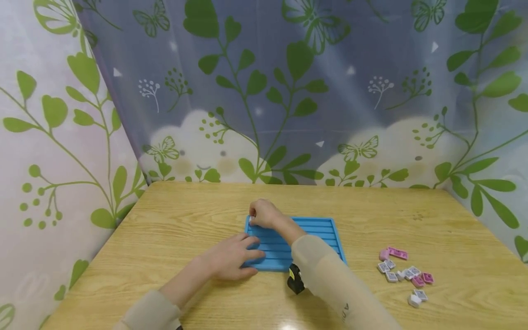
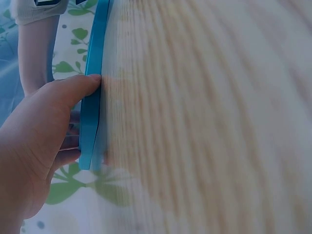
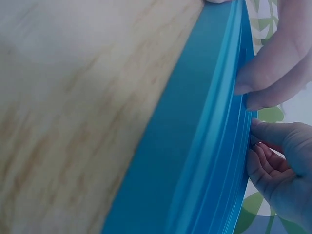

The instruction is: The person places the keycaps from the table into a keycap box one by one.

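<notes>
A shallow blue tray with raised ridges running across it lies on the wooden table. At its front left corner, my left hand holds the tray. The thumb sits against the near outer wall, while the other fingers spread over the ridges. My right hand reaches across to the far left corner. Between thumb and fingertips it pinches a small whitish piece, keycap-like and mostly hidden by the fingers. In the right wrist view this right hand is low over the tray's ridges.
Right of the tray lie several loose white keycap-like pieces, some pink ones and a longer pink bar. Under the right forearm shows a black device with a yellow mark. A patterned curtain stands behind the table.
</notes>
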`<move>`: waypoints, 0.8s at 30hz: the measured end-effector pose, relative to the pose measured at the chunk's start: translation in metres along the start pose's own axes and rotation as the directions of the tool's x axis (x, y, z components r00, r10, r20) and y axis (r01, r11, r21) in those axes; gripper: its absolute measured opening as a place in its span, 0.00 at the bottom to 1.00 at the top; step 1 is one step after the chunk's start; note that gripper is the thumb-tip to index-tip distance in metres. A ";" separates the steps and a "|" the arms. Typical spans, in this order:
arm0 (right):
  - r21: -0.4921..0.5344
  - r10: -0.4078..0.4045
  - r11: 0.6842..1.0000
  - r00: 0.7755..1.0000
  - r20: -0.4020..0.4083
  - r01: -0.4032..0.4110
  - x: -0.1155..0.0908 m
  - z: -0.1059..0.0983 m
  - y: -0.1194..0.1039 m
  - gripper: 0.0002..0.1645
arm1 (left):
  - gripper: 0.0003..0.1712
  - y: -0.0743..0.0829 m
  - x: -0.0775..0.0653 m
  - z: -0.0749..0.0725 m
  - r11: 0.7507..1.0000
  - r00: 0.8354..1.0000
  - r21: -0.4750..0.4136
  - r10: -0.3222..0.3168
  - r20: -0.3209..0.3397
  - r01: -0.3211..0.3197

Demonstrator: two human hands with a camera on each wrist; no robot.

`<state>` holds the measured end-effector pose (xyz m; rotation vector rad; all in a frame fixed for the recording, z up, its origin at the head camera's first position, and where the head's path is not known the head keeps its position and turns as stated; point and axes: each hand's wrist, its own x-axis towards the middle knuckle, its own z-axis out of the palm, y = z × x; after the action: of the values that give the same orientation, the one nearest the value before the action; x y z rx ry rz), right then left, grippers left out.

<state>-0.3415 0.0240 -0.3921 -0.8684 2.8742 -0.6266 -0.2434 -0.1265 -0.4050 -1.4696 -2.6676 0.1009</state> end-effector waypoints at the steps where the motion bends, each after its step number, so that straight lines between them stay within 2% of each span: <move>1: 0.001 0.001 1.000 1.000 0.002 -0.001 0.000 0.000 0.000 0.06 | 0.25 0.000 0.000 0.000 1.000 1.000 -0.001 0.001 0.002 -0.001; 10: -0.019 -0.003 1.000 1.000 0.004 0.003 -0.001 -0.002 -0.003 0.03 | 0.24 0.002 0.000 -0.002 1.000 1.000 0.001 0.003 -0.011 -0.003; 24: -0.005 0.014 1.000 1.000 -0.010 -0.014 0.001 0.000 -0.003 0.04 | 0.23 0.001 0.000 0.001 1.000 1.000 0.001 0.009 -0.023 -0.009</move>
<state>-0.3406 0.0216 -0.3905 -0.8471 2.8894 -0.6239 -0.2429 -0.1262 -0.4065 -1.4730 -2.6429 0.0846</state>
